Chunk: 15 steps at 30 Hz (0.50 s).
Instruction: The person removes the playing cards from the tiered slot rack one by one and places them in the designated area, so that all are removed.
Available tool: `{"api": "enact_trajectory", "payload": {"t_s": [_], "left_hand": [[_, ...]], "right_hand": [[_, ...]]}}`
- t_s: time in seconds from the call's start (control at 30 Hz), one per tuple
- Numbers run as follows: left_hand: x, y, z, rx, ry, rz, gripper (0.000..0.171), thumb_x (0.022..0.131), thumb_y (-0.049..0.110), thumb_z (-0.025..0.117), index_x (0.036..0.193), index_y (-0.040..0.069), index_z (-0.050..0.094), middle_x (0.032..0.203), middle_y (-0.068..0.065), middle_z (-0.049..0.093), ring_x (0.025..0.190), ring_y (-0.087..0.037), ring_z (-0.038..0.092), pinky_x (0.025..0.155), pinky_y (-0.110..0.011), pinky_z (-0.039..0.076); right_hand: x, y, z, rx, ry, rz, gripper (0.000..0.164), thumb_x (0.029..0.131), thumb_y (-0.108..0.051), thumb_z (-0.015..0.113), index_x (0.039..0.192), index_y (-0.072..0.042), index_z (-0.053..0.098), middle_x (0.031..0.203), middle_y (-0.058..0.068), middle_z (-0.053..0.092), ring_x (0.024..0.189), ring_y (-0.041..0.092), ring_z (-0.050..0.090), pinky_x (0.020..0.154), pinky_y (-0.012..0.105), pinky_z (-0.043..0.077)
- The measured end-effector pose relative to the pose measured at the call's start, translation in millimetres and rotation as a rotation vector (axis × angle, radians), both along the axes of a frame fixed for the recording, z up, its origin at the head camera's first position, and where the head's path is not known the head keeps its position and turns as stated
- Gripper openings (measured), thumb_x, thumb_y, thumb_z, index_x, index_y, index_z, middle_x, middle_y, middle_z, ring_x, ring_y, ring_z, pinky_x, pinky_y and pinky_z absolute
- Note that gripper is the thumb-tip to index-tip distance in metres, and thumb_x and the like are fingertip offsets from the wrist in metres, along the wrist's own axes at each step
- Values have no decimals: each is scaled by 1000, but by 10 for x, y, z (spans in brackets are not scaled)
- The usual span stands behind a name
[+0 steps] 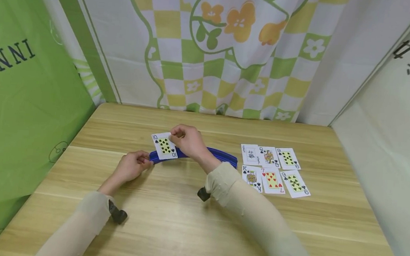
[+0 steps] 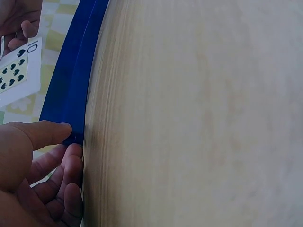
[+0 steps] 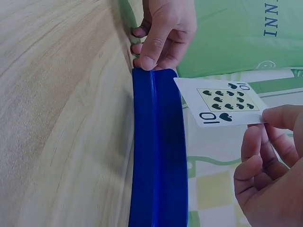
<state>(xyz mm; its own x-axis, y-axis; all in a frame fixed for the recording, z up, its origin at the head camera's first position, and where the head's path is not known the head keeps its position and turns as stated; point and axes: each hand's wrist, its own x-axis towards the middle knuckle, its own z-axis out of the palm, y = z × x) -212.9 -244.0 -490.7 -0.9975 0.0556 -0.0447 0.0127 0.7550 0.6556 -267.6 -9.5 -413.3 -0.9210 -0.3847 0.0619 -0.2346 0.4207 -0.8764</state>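
A curved blue card holder lies on the wooden table. My left hand grips its left end, the thumb on top and the fingers below, as the left wrist view shows. Between thumb and fingers my right hand pinches a ten of spades playing card by one corner. In the right wrist view that card is held face out, just beside the holder near its left end. The right forearm hides part of the holder in the head view.
Right of the holder, several playing cards lie face up in two rows, among them a king of spades, a seven of hearts and a queen. A patterned curtain hangs behind the table; a green cloth hangs at left.
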Motion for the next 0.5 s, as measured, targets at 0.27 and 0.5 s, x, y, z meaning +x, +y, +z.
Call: {"api": "enact_trajectory", "payload": {"t_s": [0.27, 0.5], "left_hand": [[4, 11, 17, -7, 9, -3, 31, 91, 19, 71, 114, -2, 68, 94, -11, 74, 85, -21, 70, 74, -31, 55], [-9, 4, -4, -15, 4, 0, 31, 91, 20, 72, 114, -1, 68, 93, -10, 74, 85, -20, 69, 73, -29, 53]], "right_hand": [[31, 90, 47, 52, -4, -26, 14, 95, -25, 66, 104, -14, 71, 96, 2, 71, 83, 14, 65, 68, 23, 51], [65, 200, 58, 47, -39, -26, 13, 95, -21, 67, 103, -11, 70, 95, 4, 70, 82, 15, 64, 67, 23, 52]]}}
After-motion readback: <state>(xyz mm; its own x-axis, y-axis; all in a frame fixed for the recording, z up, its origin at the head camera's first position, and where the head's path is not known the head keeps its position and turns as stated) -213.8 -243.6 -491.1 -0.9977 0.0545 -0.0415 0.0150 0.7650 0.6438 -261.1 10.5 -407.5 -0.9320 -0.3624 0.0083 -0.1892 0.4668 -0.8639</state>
